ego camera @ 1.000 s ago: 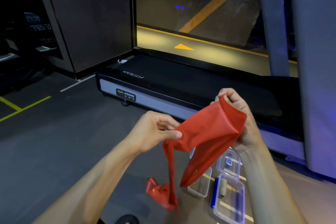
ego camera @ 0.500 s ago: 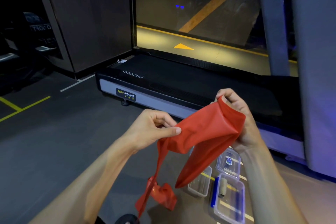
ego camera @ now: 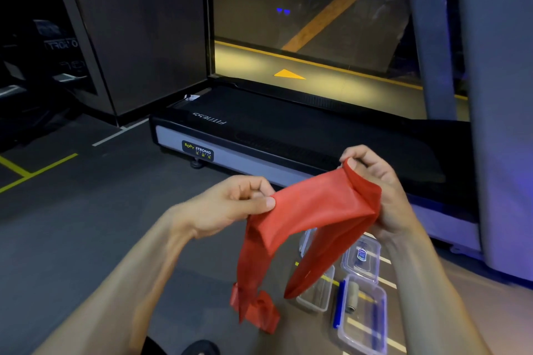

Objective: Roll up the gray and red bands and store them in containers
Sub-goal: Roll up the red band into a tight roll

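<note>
Your right hand (ego camera: 380, 196) grips one end of the red band (ego camera: 314, 210), its fingers curled round the bunched edge with the thumb tucked in at the top, while your left hand (ego camera: 230, 204) pinches the band further along, thumb pressed flat on top and the other fingers folded beneath. Between your two hands the band runs taut, its long axis going from upper right down to lower left across your view, with the right end held higher and further from you. From your left-hand pinch the rest hangs straight down as a narrow twisted strip, and its crumpled tail sits low near the floor; whether it touches cannot be told. A second fold droops below the stretched part to a point above the clear containers (ego camera: 363, 308) on the floor to your lower right. The end you would roll from lies at your right fingers, so that hand looks the nearer one to start the roll, your left feeding length toward it. The band looks thin, matte and limp, creasing wherever you grip it. A small gray roll (ego camera: 352, 295) already lies in the nearest container, beside a blue strip (ego camera: 339, 304).
</note>
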Demonstrator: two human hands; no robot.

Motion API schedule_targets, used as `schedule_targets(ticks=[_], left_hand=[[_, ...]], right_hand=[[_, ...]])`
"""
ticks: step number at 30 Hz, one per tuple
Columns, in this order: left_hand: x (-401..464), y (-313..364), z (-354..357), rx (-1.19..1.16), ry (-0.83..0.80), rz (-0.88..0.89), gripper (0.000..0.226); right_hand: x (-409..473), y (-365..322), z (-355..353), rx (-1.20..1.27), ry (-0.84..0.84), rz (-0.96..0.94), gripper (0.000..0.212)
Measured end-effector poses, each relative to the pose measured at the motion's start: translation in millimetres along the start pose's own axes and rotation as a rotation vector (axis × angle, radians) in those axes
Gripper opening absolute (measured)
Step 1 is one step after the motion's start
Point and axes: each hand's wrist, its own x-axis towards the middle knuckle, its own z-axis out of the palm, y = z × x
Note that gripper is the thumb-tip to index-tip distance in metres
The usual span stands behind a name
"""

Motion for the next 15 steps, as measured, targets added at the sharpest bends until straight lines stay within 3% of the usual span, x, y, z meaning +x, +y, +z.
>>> schedule_targets(ticks=[2,5,8,11,15], left_hand=[[-3.2,6.0,-4.5,-0.220,-0.089,-0.017,0.018],[-3.4,11.2,-7.8,-0.396,-0.074,0.007,0.036],[-1.3,11.0,-3.7,-0.442,-0.099,0.046,0.037],[-1.7,10.5,1.0,-0.499,-0.122,0.095,0.031],[5.3,9.4,8.5,-0.410,-0.076,0.047,0.024]], right_hand=[[0.1,5.4,-0.5,-0.069,-0.023,0.015,0.007],[-0.1,14.1,4.7,-0.125,-0.086,0.041,0.004],[-0.6,17.4,6.8,-0.139,-0.128,0.089,0.006],[-2.3,18.7,13.0,-0.041,-0.189,0.118,0.022],[-7.9,20.0,35.9,0.107,-0.288,0.097,0.007]])
